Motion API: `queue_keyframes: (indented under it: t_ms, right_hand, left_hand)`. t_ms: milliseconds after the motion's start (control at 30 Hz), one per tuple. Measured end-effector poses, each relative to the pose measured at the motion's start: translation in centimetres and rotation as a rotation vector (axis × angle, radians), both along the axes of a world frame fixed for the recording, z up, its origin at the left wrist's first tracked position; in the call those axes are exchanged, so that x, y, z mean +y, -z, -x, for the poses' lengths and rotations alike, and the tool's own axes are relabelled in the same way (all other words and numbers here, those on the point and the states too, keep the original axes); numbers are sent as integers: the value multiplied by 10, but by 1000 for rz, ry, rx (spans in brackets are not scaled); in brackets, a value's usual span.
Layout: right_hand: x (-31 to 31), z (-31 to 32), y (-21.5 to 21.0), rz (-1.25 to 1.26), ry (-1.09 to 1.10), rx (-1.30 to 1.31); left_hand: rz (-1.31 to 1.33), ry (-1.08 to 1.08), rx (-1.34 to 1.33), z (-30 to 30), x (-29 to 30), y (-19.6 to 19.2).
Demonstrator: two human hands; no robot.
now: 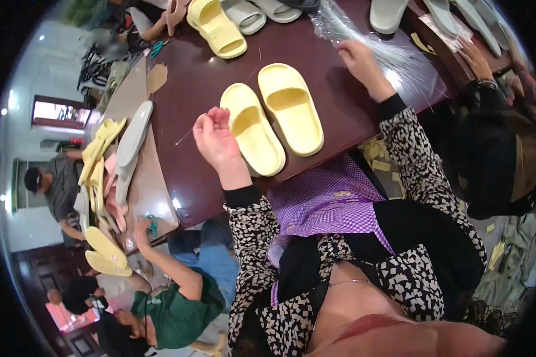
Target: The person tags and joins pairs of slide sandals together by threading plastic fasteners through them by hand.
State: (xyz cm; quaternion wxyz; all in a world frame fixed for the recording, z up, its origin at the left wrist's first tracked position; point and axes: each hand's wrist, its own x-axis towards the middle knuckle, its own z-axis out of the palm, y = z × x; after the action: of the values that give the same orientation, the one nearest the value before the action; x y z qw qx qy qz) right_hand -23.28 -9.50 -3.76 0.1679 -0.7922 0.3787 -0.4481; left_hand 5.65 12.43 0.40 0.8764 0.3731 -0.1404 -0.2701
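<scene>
Two yellow slide sandals lie side by side on the dark red table before me, the left slide (253, 131) and the right slide (291, 110), with toe ends pointing away. My left hand (216, 143) is beside the left slide, fingers curled and closed on a thin plastic strand (184, 137) that sticks out to the left with a small knob at its tip. Over at the upper right, my right hand (362, 64) reaches to the near edge of a bundle of thin clear plastic strands (387, 56). Its fingers are bent together; what lies between them is too small to make out.
Another yellow slide (217, 30) and grey slides (244, 16) stand at the table's far edge. More grey slides (389, 15) are at the far right, near another person's hand (475, 59). At left, a person in green (178, 303) sits by piled slides (101, 149).
</scene>
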Motion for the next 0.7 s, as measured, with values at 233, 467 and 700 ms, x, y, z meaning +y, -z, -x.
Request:
queue_keyframes:
  t_ms: [233, 467, 700]
  right_hand:
    - [100, -73, -37, 108, -493, -20]
    - [102, -94, -22, 193, -548, 127]
    - [107, -63, -36, 341, -548, 178]
  left_hand:
    - [-30, 187, 64, 52, 27, 4]
    - [-57, 244, 151, 65, 49, 5]
    - [-157, 371, 219, 51, 77, 22]
